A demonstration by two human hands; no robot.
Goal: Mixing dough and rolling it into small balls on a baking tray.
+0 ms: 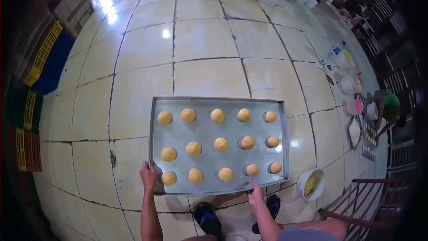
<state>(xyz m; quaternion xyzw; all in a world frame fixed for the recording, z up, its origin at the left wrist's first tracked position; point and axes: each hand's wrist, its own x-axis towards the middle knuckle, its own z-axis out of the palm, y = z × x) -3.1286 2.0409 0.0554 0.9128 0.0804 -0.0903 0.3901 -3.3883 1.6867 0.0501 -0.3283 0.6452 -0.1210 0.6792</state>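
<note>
A wide, shallow metal baking tray [205, 129] is level in front of me, above the tiled floor. Round yellow-orange dough balls [221, 144] sit on it in three spaced rows. My left hand [148, 176] is closed around the tray's left rim, close to its near corner. At the near edge, right of the middle, my right hand [256, 196] grips the rim from below; some of its fingers are hidden under the tray.
Right of my feet stands a white bowl [319, 196] holding yellow bits, beside a slatted wooden bench [356, 216]. Plastic crates [53, 69] are stacked along the left. Far right, a person in green [391, 100] bends over another tray [369, 145], near several tubs [348, 85].
</note>
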